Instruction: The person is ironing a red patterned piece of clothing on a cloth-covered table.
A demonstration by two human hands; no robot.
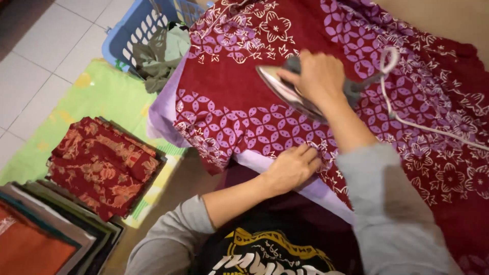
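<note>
A pale tiled floor (30, 66) filled the upper left of the frame. At centre, the right hand (318, 76) clenched a grey electric iron (295, 94) on the dark red patterned batik cloth (239, 107); the left hand (293, 165), fingers curled, pressed the cloth's lower edge.

Soft, even indoor lighting is noted; shadows are faint. Motion blur is observed across the scene, and fine detail is smeared.
</note>
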